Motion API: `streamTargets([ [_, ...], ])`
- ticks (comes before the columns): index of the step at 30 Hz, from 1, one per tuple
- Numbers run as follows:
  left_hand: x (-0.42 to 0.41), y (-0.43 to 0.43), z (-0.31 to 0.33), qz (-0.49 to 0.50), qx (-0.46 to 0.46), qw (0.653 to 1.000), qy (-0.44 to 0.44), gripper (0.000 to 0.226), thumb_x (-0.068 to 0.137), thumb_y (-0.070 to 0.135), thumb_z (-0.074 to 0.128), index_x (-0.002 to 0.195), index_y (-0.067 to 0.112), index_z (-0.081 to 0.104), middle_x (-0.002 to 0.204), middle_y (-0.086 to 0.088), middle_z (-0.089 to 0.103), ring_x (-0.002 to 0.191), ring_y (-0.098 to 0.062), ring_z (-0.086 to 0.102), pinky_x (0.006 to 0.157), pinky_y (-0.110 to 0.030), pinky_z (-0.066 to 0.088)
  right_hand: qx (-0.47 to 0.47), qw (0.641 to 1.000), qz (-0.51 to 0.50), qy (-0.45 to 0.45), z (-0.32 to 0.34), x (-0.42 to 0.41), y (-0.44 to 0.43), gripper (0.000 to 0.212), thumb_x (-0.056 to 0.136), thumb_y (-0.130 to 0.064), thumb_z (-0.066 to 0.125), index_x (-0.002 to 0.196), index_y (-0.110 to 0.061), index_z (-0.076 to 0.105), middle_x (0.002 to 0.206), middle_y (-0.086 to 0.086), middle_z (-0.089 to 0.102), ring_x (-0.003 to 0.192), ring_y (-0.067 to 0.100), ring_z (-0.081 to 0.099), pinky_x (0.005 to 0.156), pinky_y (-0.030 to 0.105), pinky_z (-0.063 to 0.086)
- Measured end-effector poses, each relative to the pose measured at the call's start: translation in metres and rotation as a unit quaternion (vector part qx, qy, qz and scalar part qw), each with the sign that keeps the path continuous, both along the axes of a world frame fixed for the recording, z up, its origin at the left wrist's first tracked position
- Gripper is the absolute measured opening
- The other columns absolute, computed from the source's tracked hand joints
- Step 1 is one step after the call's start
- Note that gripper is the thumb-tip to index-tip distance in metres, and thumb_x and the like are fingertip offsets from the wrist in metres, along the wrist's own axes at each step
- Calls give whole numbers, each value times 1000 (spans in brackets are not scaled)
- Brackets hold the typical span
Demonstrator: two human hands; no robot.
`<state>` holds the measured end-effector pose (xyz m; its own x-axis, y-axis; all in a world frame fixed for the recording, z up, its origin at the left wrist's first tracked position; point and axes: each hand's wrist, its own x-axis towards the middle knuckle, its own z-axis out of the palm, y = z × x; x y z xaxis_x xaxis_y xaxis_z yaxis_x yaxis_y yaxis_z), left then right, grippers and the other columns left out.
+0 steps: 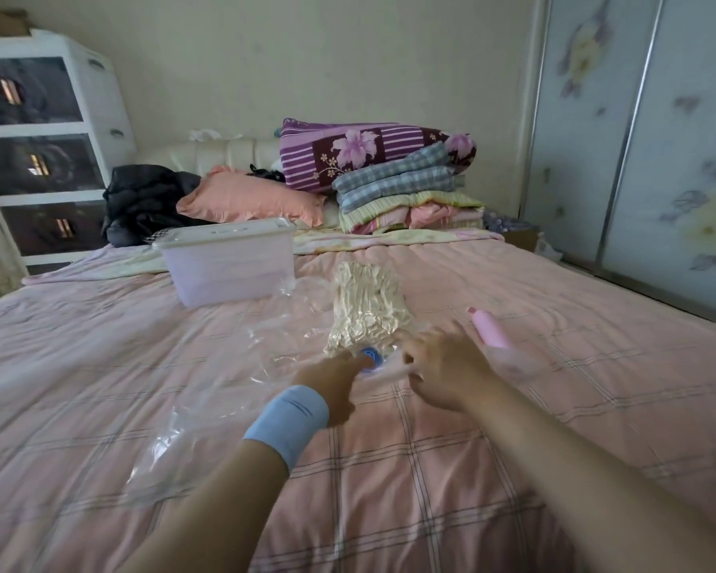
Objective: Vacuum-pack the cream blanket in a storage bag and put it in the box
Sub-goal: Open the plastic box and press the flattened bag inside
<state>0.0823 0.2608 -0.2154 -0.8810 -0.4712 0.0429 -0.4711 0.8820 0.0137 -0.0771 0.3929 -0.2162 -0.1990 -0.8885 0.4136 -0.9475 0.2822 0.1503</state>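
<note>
My left hand [333,384]: reaches to the blue valve [372,356] and its fingertips touch it; I cannot tell if they pinch it or only press.
My right hand [443,366]: fingers spread and relaxed, holding nothing, just right of the valve over the near end of the bag.
Cream blanket [366,308]: wrinkled and squeezed tight inside the clear storage bag [273,337], which lies flat on the pink checked bed [100,366].
Box [228,266]: clear plastic, white lid [224,233] on, standing on the bed just beyond the bag, to the left.
Pink cylinder [488,326]: lies on the bed near my right hand.
Wristband [288,423]: light blue, on my left wrist.
</note>
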Motion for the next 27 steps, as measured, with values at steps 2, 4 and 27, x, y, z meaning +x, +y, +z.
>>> streamTargets([
  [2, 4, -15, 14, 42, -37, 995, 88, 36, 92, 20, 59, 123, 39, 54, 125, 11, 58, 108, -16, 60, 88, -33, 52, -92, 994, -36, 43, 2, -9, -4, 27, 84, -30, 66, 108, -20, 61, 111, 1, 62, 104, 27, 57, 93, 44, 40],
  [4, 6, -29, 27, 75, -62, 985, 139, 22, 96, 21, 51, 111, 35, 61, 114, 9, 64, 102, -19, 62, 81, -31, 49, -195, 973, -60, 110, 5, -14, -7, 29, 79, -17, 71, 107, -12, 62, 108, 12, 60, 92, 33, 55, 76, 42, 44],
  [27, -68, -116, -27, 71, -154, 974, 150, 43, 92, 40, 49, 135, 33, 46, 137, 2, 48, 120, -25, 49, 97, -39, 41, -14, 996, -53, -68, -29, -67, -130, 57, 100, -38, 38, 156, -33, 30, 167, 1, 18, 154, 22, 11, 122, 57, 10],
])
